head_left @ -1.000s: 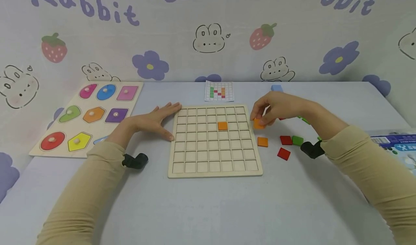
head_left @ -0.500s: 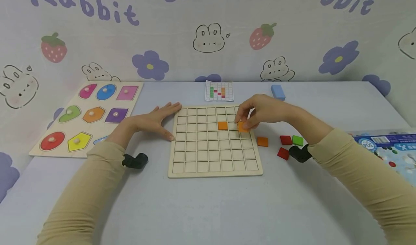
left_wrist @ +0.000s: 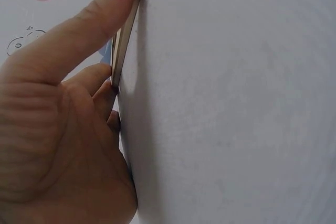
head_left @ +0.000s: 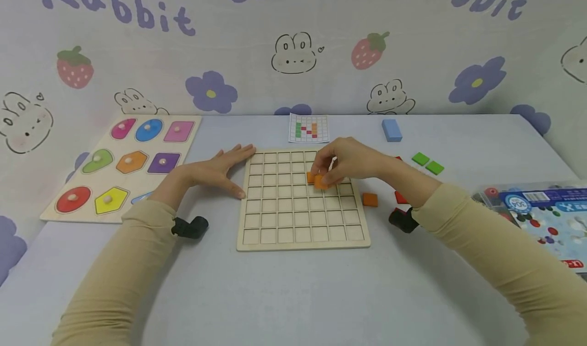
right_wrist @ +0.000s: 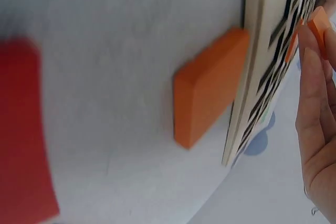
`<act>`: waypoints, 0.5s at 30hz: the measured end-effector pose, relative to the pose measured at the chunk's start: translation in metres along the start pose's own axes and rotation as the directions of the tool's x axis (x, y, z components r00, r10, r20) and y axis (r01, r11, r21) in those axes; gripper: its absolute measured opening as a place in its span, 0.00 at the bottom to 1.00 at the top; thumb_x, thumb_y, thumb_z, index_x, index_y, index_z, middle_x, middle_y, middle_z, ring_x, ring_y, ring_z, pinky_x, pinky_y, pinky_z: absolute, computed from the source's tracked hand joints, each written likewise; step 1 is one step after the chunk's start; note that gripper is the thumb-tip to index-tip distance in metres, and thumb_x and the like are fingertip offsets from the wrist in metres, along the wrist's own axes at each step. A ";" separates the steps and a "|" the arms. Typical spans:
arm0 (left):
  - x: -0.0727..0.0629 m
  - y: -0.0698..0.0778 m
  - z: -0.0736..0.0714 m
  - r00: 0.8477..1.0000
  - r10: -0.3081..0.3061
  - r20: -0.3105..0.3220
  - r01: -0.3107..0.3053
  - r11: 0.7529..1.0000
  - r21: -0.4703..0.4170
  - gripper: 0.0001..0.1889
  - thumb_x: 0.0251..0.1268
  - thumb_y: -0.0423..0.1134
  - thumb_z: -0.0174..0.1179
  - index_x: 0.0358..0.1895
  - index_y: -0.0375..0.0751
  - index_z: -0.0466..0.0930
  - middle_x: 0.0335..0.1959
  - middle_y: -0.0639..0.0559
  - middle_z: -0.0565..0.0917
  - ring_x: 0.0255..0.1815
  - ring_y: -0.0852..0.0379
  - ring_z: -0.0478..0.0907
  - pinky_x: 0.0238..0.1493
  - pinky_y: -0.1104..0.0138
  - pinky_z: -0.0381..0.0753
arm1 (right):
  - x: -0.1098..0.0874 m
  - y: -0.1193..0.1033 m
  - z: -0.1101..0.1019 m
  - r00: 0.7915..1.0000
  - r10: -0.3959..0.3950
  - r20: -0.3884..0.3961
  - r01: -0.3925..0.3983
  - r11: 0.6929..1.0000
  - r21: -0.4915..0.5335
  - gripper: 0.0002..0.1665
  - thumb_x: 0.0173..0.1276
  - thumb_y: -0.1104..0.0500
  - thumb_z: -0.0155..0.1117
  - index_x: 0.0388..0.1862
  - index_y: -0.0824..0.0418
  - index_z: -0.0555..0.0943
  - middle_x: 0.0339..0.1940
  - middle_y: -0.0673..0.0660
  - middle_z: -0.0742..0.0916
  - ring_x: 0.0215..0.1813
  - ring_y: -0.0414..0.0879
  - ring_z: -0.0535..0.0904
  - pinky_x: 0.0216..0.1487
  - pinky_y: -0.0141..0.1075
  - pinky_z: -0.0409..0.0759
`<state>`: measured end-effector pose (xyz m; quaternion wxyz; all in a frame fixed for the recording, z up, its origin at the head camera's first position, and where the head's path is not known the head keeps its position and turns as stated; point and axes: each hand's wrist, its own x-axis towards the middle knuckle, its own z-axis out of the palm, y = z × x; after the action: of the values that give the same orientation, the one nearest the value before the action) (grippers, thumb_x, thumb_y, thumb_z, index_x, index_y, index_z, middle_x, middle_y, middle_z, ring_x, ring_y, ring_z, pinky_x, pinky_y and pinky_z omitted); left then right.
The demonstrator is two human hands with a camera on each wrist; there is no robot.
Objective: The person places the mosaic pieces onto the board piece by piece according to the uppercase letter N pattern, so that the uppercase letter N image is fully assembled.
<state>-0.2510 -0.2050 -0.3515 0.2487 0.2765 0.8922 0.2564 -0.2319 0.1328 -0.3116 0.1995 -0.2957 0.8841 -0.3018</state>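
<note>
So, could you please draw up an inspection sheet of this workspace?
Surface: pale tabletop with shadows.
Job's things: grid board; placed orange tile on it, partly hidden; held orange tile; loose orange tile beside the board; pattern card behind.
Clutter: knob puzzle, blue block, green tiles, red tiles, printed box.
Hands: left hand touching the board's left edge; right hand pinching the held orange tile.
Cables: nothing seen.
Surroundings: wall covering printed with rabbits, flowers, strawberries.

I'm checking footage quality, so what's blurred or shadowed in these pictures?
Head view: soft shadows beside both sleeves; left wrist view: the left hand looks dim, with a soft shadow along the board; right wrist view: the red tile is blurred, the loose orange tile sharper.
</note>
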 end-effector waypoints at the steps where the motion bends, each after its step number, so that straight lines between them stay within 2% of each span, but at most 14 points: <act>1: 0.000 0.000 0.000 1.000 0.000 0.001 0.000 1.000 0.000 0.59 0.53 0.49 0.72 0.81 0.43 0.37 0.84 0.43 0.35 0.84 0.42 0.25 0.81 0.42 0.22 | 0.001 -0.001 0.001 1.000 -0.003 -0.001 0.003 1.000 -0.006 0.09 0.59 0.64 0.72 0.39 0.54 0.87 0.33 0.52 0.84 0.41 0.46 0.78 0.45 0.34 0.80; 4: 0.000 -0.001 0.001 1.000 0.002 0.001 -0.002 1.000 0.002 0.59 0.53 0.49 0.72 0.81 0.43 0.37 0.84 0.43 0.35 0.84 0.42 0.25 0.81 0.42 0.22 | 0.001 -0.003 0.005 1.000 -0.008 -0.012 0.008 1.000 -0.021 0.09 0.59 0.63 0.73 0.39 0.54 0.87 0.33 0.52 0.85 0.42 0.46 0.78 0.48 0.35 0.80; 15: 0.001 -0.001 0.000 1.000 -0.009 -0.001 0.009 1.000 0.009 0.60 0.53 0.50 0.72 0.81 0.44 0.37 0.84 0.44 0.36 0.84 0.42 0.25 0.81 0.42 0.23 | 0.004 -0.003 0.014 0.997 -0.019 -0.069 0.015 0.999 -0.052 0.07 0.57 0.63 0.74 0.35 0.55 0.86 0.32 0.51 0.88 0.37 0.43 0.80 0.43 0.32 0.79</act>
<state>-0.2516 -0.2048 -0.3524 0.2484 0.2733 0.8946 0.2515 -0.2263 0.1221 -0.3207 0.1584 -0.2976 0.8954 -0.2909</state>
